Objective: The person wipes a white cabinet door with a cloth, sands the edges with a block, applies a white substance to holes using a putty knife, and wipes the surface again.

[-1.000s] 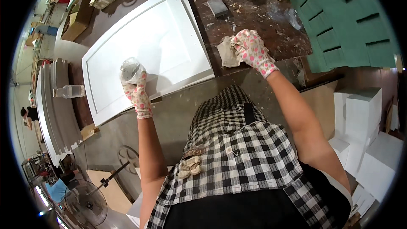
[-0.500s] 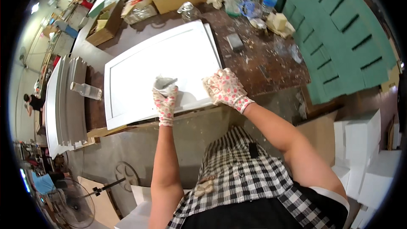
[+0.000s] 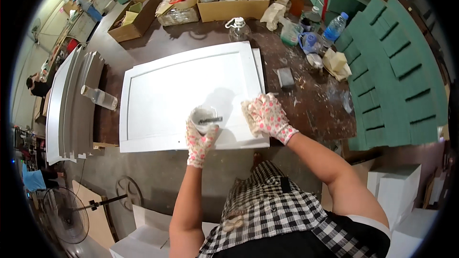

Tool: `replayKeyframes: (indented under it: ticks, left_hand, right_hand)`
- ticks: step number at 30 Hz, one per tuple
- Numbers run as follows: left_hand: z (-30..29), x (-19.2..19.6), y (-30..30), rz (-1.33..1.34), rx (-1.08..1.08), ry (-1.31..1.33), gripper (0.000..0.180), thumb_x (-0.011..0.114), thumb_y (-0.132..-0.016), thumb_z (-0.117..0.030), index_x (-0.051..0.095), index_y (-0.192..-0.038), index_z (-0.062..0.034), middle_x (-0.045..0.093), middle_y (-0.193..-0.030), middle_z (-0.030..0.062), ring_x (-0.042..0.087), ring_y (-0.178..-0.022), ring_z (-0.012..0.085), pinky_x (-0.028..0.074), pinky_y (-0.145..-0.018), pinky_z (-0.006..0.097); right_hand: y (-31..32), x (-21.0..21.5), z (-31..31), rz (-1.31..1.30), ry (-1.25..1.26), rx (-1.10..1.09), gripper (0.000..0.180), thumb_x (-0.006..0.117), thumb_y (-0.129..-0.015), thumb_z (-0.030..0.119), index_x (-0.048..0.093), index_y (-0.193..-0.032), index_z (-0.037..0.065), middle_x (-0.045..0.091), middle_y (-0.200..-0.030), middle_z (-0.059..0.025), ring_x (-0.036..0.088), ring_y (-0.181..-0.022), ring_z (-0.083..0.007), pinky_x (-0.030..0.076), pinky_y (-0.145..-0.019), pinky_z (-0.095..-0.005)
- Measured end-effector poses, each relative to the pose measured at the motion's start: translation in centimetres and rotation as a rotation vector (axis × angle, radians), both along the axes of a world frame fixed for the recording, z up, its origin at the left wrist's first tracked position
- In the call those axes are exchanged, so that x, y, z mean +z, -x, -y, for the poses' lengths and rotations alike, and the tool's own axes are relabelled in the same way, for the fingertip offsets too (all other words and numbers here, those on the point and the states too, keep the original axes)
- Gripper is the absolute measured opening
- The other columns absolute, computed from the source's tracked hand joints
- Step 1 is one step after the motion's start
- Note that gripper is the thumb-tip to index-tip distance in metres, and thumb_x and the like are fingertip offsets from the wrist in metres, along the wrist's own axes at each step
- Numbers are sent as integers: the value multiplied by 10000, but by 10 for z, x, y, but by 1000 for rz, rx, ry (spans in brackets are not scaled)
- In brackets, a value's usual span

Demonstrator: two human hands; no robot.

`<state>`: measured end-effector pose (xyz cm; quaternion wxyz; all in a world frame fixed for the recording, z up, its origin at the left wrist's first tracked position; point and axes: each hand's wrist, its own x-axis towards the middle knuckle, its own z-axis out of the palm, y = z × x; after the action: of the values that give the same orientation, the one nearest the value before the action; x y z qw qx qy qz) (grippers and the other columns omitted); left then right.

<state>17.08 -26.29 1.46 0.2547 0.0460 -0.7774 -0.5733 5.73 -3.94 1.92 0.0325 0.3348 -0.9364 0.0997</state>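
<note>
My left hand [image 3: 200, 144], in a white glove with pink spots, is closed round a small whitish cup [image 3: 202, 114] over the front part of a white framed panel [image 3: 177, 91]. A flat dark strip, like a putty knife [image 3: 210, 120], lies across the cup's mouth. In a matching glove, my right hand [image 3: 271, 117] is closed at the panel's right edge, pressing a beige cloth or pad [image 3: 248, 117] there. Its fingers partly hide that piece, so I cannot tell its exact kind. Another white panel [image 3: 259, 69] shows under the first along the right side.
A grey block [image 3: 286, 78] lies on the brown table [image 3: 311, 114] among scraps. Several bottles and a blue jug [image 3: 310, 43] stand behind it. Cardboard boxes [image 3: 234, 11] line the back. At left are a clear bottle [image 3: 100, 98] and stacked white panels [image 3: 71, 110]; green slotted boards [image 3: 392, 81] stand right.
The whole view has shifted, so the table sits lower in it. My left hand and the cup are a little nearer my right hand, which stays at the panel's right edge.
</note>
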Motion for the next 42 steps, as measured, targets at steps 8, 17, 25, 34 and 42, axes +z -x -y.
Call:
replayKeyframes:
  ticks: [8,17,25,34,42]
  left_hand:
    - [10,-3,-21,110,65,-4,745,816,-685,-321,465,-1247,18,586,-1122,147,589,-1012,232,483,-880,368]
    - [-2,13,-20,156,165,-5,726,803,-648,-160,453,-1258,22,609,-1094,133,587,-1015,215,475,-894,357]
    - [6,-4,-25,76,213,-134,797,821,-687,-285,418,-1307,12,573,-1175,144,574,-1078,235,460,-931,365]
    - [95,-4,-54,-90,532,-383,612,708,-786,-93,414,-1318,-21,532,-1202,119,545,-1082,204,480,-913,344]
    - [160,-3,-75,-4,274,-249,677,695,-797,-120,368,-1379,-9,484,-1285,127,500,-1129,231,406,-969,376]
  right_hand:
    - [161,29,69,-75,207,-190,282,620,-819,325,589,-998,109,507,-1095,-109,474,-1029,-320,440,-890,-426]
    - [137,13,39,-82,195,40,303,600,-808,335,602,-1023,123,549,-1081,-114,487,-1063,-301,439,-860,-448]
    - [-45,6,-30,54,346,435,325,649,-721,246,629,-1035,163,541,-1083,-57,467,-996,-259,377,-835,-423]
    - [-63,27,-11,77,336,320,218,650,-707,167,648,-924,147,570,-1002,-44,488,-948,-270,393,-800,-406]
    - [-124,-5,123,63,220,351,237,638,-766,271,611,-982,174,584,-965,-52,530,-881,-216,423,-787,-438]
